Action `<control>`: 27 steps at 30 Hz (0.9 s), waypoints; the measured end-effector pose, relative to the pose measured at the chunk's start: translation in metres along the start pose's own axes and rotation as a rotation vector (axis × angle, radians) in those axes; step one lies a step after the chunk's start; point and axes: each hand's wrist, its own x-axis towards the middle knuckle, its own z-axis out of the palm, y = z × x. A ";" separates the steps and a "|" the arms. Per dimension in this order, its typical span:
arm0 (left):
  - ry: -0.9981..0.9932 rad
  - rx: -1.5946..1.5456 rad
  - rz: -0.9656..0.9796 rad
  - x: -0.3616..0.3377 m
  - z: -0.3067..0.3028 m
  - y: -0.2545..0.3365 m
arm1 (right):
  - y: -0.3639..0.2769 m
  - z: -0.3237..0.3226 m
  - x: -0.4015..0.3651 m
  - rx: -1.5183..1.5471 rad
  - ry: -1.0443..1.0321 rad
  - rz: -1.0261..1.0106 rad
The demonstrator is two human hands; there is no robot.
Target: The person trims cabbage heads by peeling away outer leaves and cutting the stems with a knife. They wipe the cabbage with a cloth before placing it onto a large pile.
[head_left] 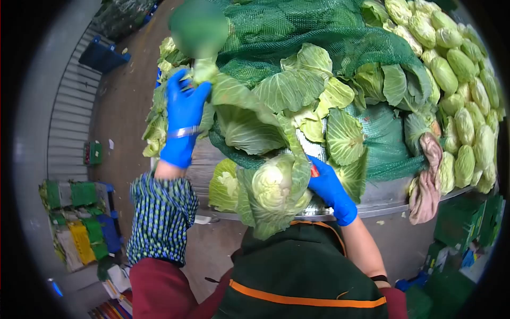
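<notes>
My left hand (186, 109), in a blue glove, is raised on the left with fingers curled at a pale green cabbage leaf (205, 70). Above it the view is smeared into a round green patch. My right hand (332, 190), also gloved in blue, closes around a small tool with a red handle (314, 170), probably a knife; its blade is hidden. A cabbage (272, 183) rests at the table's near edge just left of my right hand, its pale round head showing among loose outer leaves.
Green mesh netting (297, 24) covers cabbages at the back. Trimmed pale cabbages (462, 111) are piled on the right. A pinkish cloth (427, 178) hangs over the metal table edge (380, 208). Stacked crates (79, 236) stand on the left floor, with a blue bin (103, 56) farther back.
</notes>
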 end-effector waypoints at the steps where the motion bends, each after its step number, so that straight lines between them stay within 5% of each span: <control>1: 0.034 0.344 0.278 -0.013 -0.006 0.006 | -0.008 -0.002 -0.006 0.020 0.003 0.078; 2: 0.067 0.677 0.556 -0.038 -0.015 0.010 | -0.009 -0.003 -0.012 0.040 0.048 0.027; 4: -0.725 0.539 0.370 -0.097 -0.020 -0.036 | -0.024 -0.005 -0.026 0.112 0.114 0.101; 6: -0.941 0.595 0.460 -0.153 0.005 -0.036 | -0.009 -0.003 -0.028 0.153 0.177 0.070; 9: -0.842 0.414 0.551 -0.163 0.042 -0.051 | -0.016 0.002 -0.037 0.185 0.294 0.087; 11: -1.007 0.274 0.677 -0.154 0.062 -0.055 | -0.013 0.001 -0.047 0.217 0.392 0.148; 12: -0.799 0.117 0.667 -0.159 0.078 -0.062 | -0.014 0.003 -0.049 0.183 0.463 0.243; 13: -0.784 0.318 0.543 -0.159 0.085 -0.057 | -0.015 0.001 -0.050 0.170 0.471 0.244; 15: -0.627 -0.053 -0.618 -0.128 0.096 -0.052 | -0.015 0.000 -0.054 0.226 0.545 0.254; 17: -0.357 -0.793 -0.593 -0.107 0.104 -0.091 | -0.013 0.002 -0.059 0.264 0.585 0.259; 18: -0.377 -1.064 -0.728 -0.101 0.091 -0.050 | -0.012 0.001 -0.064 0.212 0.609 0.176; 19: -0.388 -1.065 -0.725 -0.103 0.079 -0.044 | -0.010 0.000 -0.070 0.162 0.638 0.092; 21: -1.015 -0.056 -0.197 -0.110 0.045 -0.044 | -0.016 0.005 -0.090 0.093 0.649 0.028; 22: -1.033 -0.050 -0.198 -0.112 0.031 -0.061 | -0.018 0.009 -0.101 0.072 0.612 0.003; 24: -1.212 0.342 0.274 -0.121 0.013 -0.107 | -0.012 0.018 -0.118 -0.004 0.565 0.023; 27: -1.187 0.168 0.030 -0.140 0.029 -0.107 | 0.001 0.026 -0.123 -0.307 0.509 -0.149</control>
